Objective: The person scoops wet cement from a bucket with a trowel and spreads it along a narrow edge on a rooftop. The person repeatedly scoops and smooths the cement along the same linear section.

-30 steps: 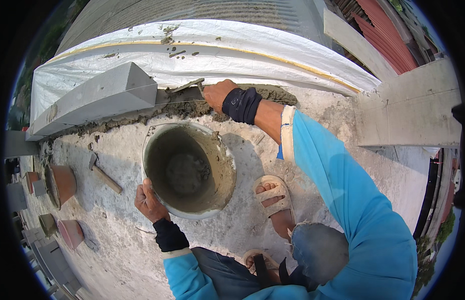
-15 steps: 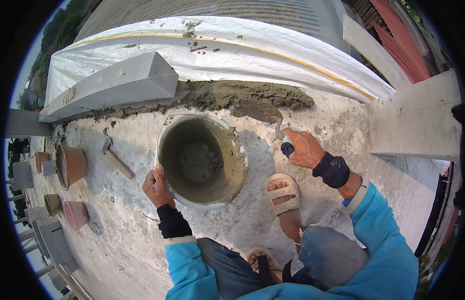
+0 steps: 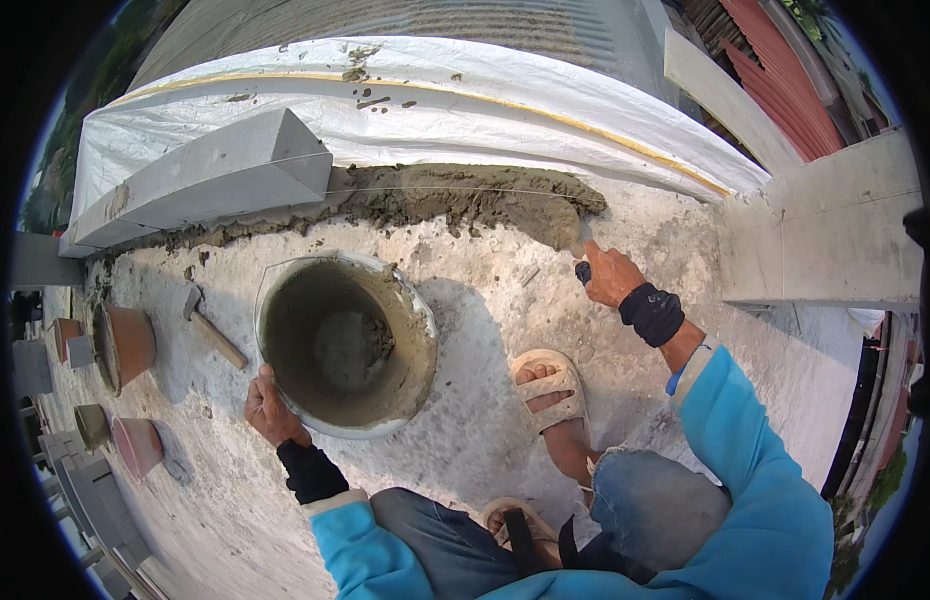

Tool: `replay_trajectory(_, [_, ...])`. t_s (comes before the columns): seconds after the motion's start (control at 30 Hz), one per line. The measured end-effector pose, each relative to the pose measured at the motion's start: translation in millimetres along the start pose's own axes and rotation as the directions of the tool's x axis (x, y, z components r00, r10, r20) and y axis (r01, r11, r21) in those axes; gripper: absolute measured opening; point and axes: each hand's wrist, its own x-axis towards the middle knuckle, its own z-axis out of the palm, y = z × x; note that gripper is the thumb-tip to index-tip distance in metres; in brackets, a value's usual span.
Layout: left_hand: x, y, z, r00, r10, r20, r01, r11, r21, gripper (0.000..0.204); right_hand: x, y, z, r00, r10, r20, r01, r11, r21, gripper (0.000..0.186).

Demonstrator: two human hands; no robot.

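Observation:
My right hand [image 3: 613, 276] is closed around the handle of a trowel [image 3: 557, 222]. Its mortar-coated blade lies against the right end of a mortar bed [image 3: 425, 195] and is hard to tell apart from it. With curled fingers, my left hand [image 3: 275, 408] grips the left rim of a round bucket [image 3: 418, 312]. Wet grey mortar sits at the bucket's bottom and smears its inner wall. A taut thin string runs above the mortar bed, and a long grey block [image 3: 205, 182] stands at the bed's left end.
A hammer [image 3: 217, 337] lies left of the bucket. Farther left stand an orange bucket [image 3: 135, 345], a pink bucket [image 3: 138, 445] and stacked grey blocks [image 3: 90, 490]. White sheeting [image 3: 465, 130] hangs behind the mortar. At right is a concrete post [image 3: 825, 230]; my sandalled feet are below.
The bucket has shifted left along the floor with my left hand on its rim. The trowel blade has come down onto the near right part of the mortar bed.

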Motion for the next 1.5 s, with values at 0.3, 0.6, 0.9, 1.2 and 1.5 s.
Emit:
replay_trajectory(0.3, [-5, 17, 25, 0.999, 0.011, -0.051, -0.013, 1.000, -0.022, 0.035, -62, 52, 87, 0.936, 0.345, 0.075, -0.150, 0.196, 0.969, 0.029])
replay_trajectory(0.6, [6, -2, 2, 0.999, -0.043, -0.027, 0.041, 0.997, -0.070, 0.033, 77, -55, 102, 0.885, -0.356, 0.301, -0.452, -0.501, 0.738, 0.029])
replay_trajectory(0.9, [14, -24, -17, 0.998, -0.067, -0.002, 0.066, 0.986, -0.155, 0.033, 196, -167, 107, 0.737, -0.552, 0.390, -0.637, -0.375, 0.673, 0.036])
replay_trajectory(1.2, [6, 10, 7, 0.999, -0.032, 0.028, 0.035, 0.989, -0.145, 0.036, 245, -211, 62, 0.748, -0.262, 0.610, -0.663, -0.284, 0.692, 0.036])
replay_trajectory(1.5, [7, -16, -30, 0.997, -0.039, 0.071, 0.034, 0.997, 0.068, 0.033, 154, -47, 26, 0.780, -0.120, 0.614, -0.613, 0.051, 0.788, 0.030])
